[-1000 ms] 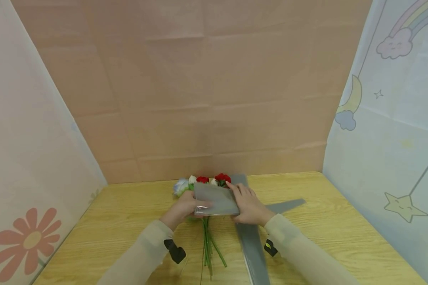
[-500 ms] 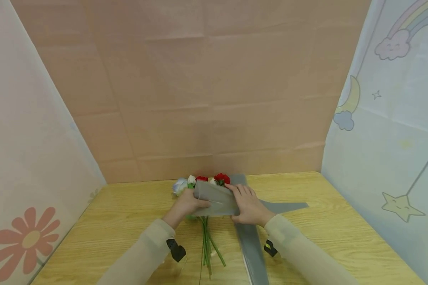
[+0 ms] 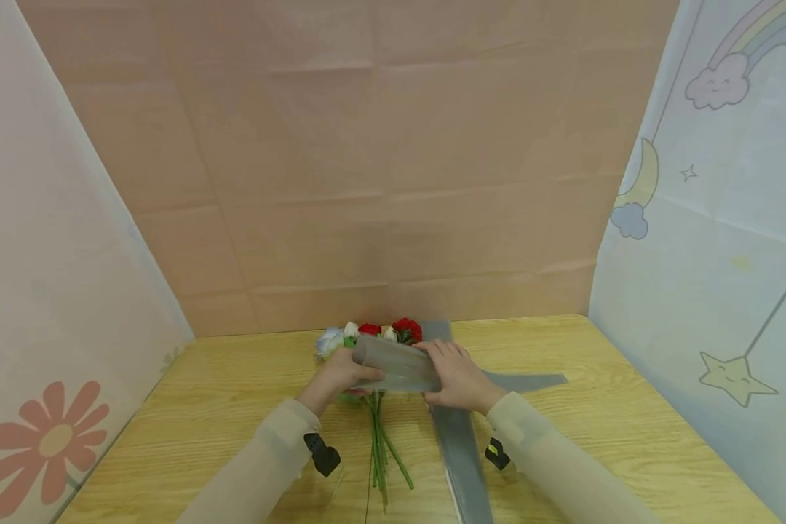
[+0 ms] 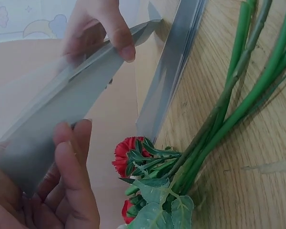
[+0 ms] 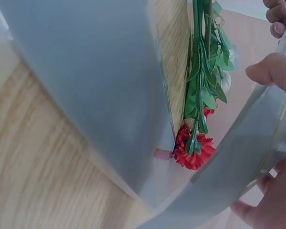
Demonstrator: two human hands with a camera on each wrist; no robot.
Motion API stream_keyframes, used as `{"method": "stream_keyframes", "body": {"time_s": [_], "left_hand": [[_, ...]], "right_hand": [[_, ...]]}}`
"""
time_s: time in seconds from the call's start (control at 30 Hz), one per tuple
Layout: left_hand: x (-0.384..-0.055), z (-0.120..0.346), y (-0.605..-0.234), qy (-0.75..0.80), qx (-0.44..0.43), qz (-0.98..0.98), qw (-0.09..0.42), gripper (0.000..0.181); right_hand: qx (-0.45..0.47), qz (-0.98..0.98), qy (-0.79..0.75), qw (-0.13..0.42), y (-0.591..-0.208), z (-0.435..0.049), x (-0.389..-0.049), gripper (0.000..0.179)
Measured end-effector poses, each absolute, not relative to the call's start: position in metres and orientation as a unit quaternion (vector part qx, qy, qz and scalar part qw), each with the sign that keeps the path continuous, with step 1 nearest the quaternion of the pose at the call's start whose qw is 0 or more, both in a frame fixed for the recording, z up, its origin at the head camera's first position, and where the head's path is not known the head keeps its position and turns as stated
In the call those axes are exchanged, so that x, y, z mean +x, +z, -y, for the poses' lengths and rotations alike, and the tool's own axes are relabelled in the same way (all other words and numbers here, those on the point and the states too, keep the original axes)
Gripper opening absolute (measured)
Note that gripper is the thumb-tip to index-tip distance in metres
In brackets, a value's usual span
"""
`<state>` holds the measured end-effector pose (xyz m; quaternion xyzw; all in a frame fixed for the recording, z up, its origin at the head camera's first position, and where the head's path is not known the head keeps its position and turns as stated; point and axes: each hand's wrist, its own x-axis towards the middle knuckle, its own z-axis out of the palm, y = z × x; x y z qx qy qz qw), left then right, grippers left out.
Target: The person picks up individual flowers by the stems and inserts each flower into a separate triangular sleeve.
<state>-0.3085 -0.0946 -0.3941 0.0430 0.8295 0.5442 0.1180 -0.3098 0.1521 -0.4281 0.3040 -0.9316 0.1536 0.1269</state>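
Both hands hold a translucent grey sheet of wrapping film [image 3: 402, 370] up over the flowers. My left hand [image 3: 336, 377] grips its left end, thumb on the near face and fingers behind, as the left wrist view shows. On the right end, my right hand [image 3: 457, 376] pinches the film between thumb and fingers. The film's upper edge curls over, and a narrow tail [image 3: 533, 381] sticks out past the right hand. Beneath lies a bunch of artificial flowers: red carnations [image 5: 193, 150], white and pale blue blooms [image 3: 330, 340], and green stems [image 3: 381, 447] pointing toward me. The film hides their middle.
A long stack of grey wrapping film [image 3: 461, 451] lies on the wooden table [image 3: 596, 437], right of the stems and under the right hand. A tan backdrop [image 3: 393, 182] stands at the back, with printed white panels [image 3: 714, 276] at both sides.
The held film has tilted and its upper edge has rolled over, its near edge rising slightly. The tail at right has dropped a little. Both hands keep their hold; the flowers stay put.
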Motion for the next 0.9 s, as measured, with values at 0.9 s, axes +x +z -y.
{"method": "stream_keyframes", "body": {"time_s": [0.9], "left_hand": [[-0.297, 0.106, -0.423, 0.309, 0.147, -0.939, 0.041, 0.007]], "right_hand": [[0.263, 0.936, 0.212, 0.102, -0.420, -0.172, -0.318, 0.077]]}}
